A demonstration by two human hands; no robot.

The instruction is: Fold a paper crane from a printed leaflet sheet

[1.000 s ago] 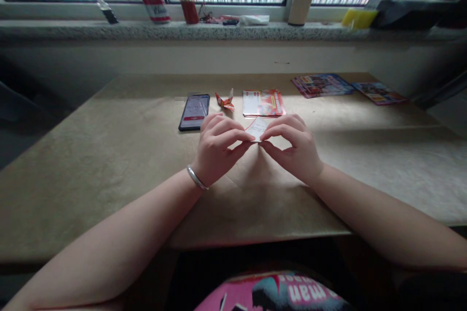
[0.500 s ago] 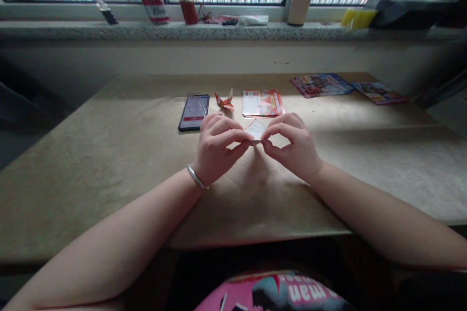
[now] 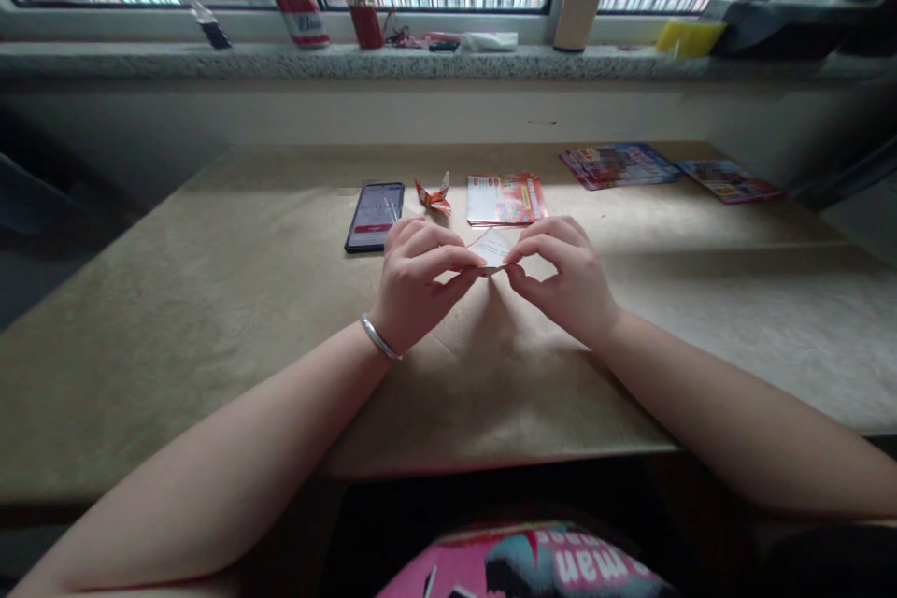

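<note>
Between my two hands is a small folded piece of paper (image 3: 492, 248), pale with print on the side facing me. My left hand (image 3: 424, 280), with a silver bangle at the wrist, pinches its left edge between thumb and fingers. On the opposite edge, my right hand (image 3: 561, 276) pinches the paper the same way. The fingertips hide parts of its near edge. Just beyond the hands lie a red folded paper crane (image 3: 434, 196) and a stack of printed sheets (image 3: 505, 200) in white and orange.
A smartphone (image 3: 376, 217) with its screen lit lies left of the crane. Colourful booklets (image 3: 620, 165) and another booklet (image 3: 729, 179) are at the table's far right. On the windowsill (image 3: 420, 64) stand a red can (image 3: 299, 9), a red toothpick holder (image 3: 365, 21) and a yellow item (image 3: 690, 37).
Both hands keep their pinch on the paper, which has tilted very slightly. The whole view has shifted a little; the things on the table have stayed in place.
</note>
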